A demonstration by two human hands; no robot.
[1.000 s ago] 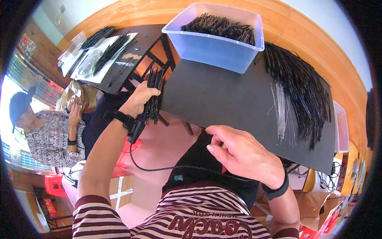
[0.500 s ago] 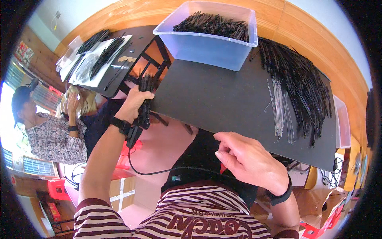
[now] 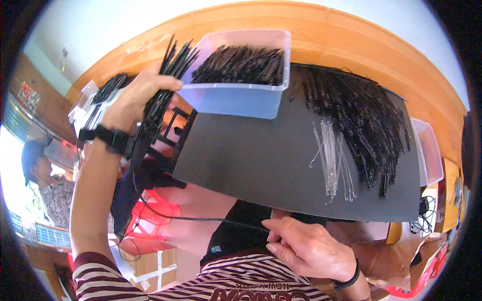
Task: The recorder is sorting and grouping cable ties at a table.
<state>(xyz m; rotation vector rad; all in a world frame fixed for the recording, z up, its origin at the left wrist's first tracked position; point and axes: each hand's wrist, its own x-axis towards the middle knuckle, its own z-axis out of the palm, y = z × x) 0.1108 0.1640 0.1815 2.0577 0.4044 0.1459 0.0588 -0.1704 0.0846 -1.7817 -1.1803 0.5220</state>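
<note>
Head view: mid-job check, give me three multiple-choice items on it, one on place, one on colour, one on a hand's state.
1. Where is the clear plastic bin of black strips?
A. far edge of the dark board
B. floor
C. lap

2. What colour is the small loose bunch of thin strips on the board?
A. red
B. clear
C. black

3. The left hand is:
A. empty
B. flat on the board
C. shut on a bundle of black strips

Key: A, it sits at the board's far edge; B, see-through beside the black pile; C, its grip wraps the bundle.

The left hand's [image 3: 134, 95] fingers are covering the middle of the black bundle [image 3: 159, 95]; the right hand's [image 3: 311, 248] fingertips are hiding under the board [image 3: 241, 160].
</note>
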